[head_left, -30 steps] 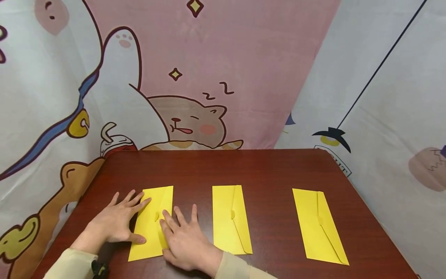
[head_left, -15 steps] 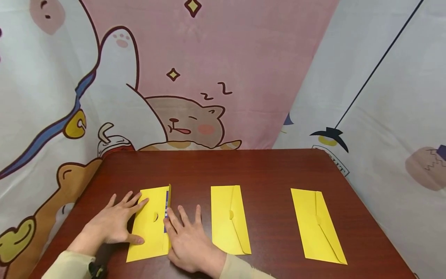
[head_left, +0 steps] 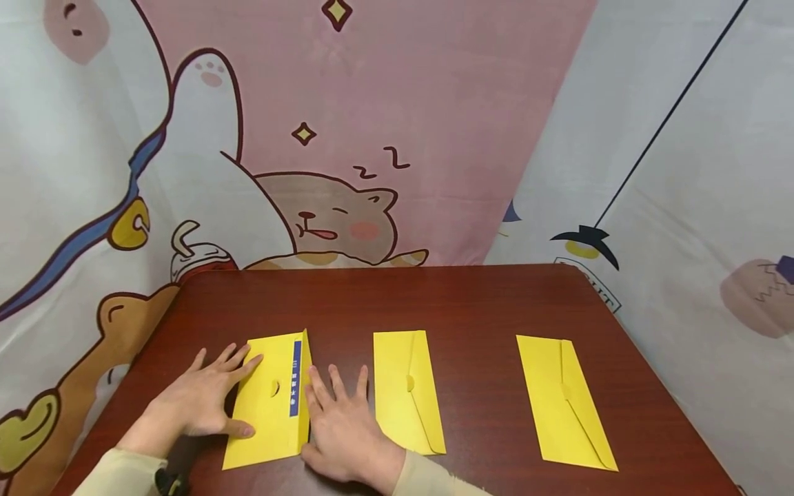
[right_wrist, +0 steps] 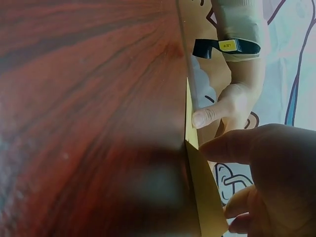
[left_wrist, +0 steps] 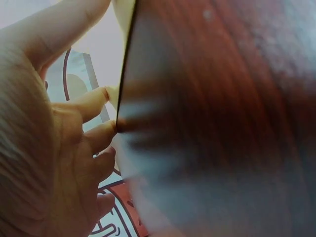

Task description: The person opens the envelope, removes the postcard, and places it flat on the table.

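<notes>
A yellow envelope (head_left: 263,413) lies on the left part of the table, its right-hand flap (head_left: 304,406) tilted up. Beside the fold a blue strip with white characters (head_left: 295,379) shows. My left hand (head_left: 201,396) has fingertips and thumb spread on the envelope's left side. With fingers straight and spread, my right hand (head_left: 347,430) is at the raised flap; in the right wrist view its fingers touch the flap (right_wrist: 206,192) from the far side. From the left wrist view, the left hand (left_wrist: 64,133) rests its fingertips along the envelope's edge.
Two more yellow envelopes, one in the middle (head_left: 397,396) and one at the right (head_left: 561,406), lie with their flaps folded over. The table (head_left: 471,296) is dark reddish wood. A printed cartoon cloth (head_left: 471,138) hangs behind it.
My right hand has moved right, from on the left envelope to its right edge. The flap has come unfolded with it, exposing the blue strip. My left hand stays in place.
</notes>
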A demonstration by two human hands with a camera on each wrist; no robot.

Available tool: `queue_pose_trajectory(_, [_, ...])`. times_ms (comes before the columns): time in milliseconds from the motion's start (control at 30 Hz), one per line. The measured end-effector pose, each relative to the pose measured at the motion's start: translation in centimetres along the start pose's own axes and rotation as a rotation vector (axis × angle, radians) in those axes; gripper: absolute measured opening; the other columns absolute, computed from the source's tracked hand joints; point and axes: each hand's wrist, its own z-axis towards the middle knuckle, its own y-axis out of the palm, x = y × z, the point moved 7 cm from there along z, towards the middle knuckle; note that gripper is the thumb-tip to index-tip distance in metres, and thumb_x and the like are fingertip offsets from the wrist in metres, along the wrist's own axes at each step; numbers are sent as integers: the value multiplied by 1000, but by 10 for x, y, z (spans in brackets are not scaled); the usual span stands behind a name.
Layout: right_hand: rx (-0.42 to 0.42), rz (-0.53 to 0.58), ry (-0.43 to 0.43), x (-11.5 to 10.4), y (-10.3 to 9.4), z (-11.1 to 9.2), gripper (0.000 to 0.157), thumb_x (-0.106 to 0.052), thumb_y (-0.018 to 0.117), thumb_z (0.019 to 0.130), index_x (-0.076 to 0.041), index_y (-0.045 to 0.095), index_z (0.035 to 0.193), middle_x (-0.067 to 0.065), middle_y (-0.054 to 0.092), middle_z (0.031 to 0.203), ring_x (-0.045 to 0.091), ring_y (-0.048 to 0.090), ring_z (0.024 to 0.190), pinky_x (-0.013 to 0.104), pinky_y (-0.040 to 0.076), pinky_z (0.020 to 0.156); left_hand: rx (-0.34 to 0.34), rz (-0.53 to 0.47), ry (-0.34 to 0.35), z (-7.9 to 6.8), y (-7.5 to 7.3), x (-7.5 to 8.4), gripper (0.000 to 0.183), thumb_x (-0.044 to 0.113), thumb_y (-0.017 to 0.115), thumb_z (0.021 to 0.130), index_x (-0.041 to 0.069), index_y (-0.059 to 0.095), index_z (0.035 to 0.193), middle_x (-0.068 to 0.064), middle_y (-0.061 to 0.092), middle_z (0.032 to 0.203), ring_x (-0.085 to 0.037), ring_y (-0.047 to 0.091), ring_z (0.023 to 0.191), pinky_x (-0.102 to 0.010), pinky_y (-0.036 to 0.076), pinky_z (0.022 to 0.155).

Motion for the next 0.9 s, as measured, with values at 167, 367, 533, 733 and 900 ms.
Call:
queue_pose_trajectory(167, [-38, 34, 34, 3, 1, -1, 79, -64, 56, 98, -12, 51, 158, 11, 28, 172, 37, 33, 154, 83, 25, 107, -19, -7, -10, 2, 0, 1, 133, 86, 80, 55, 12, 47, 161, -27, 33, 166, -53, 28, 152, -81, 10, 113])
queue_pose_trajectory(367, [-67, 67, 52, 6, 1, -2, 78, -65, 54, 100, -13, 51, 158, 10, 29, 172, 38, 35, 153, 81, 28, 107, -54, -50, -42, 5, -3, 8, 132, 75, 88, 53, 6, 48, 159, -30, 33, 165, -50, 29, 152, -79, 13, 115])
queue_pose_trajectory(533, [-80, 52, 65, 7, 4, -3, 72, -64, 46, 105, -15, 54, 156, 8, 33, 170, 36, 36, 152, 80, 27, 108, -60, -73, -62, 8, -7, 17, 124, 70, 88, 61, -2, 50, 154, -37, 31, 163, -53, 31, 150, -76, 18, 116])
queue_pose_trajectory(733, [-67, 62, 72, 7, 6, -1, 66, -59, 48, 106, -13, 57, 153, 10, 38, 168, 34, 39, 151, 81, 26, 108, -3, -56, -120, 14, -11, 23, 112, 78, 74, 77, -9, 57, 146, -43, 39, 154, -60, 41, 140, -76, 33, 109])
queue_pose_trajectory(900, [-36, 32, 90, 6, 6, 1, 65, -60, 56, 103, -13, 63, 148, 10, 46, 162, 33, 45, 148, 80, 29, 108, 52, -64, -166, 22, -14, 32, 97, 74, 69, 86, -11, 66, 132, -44, 49, 144, -58, 58, 122, -70, 47, 96])
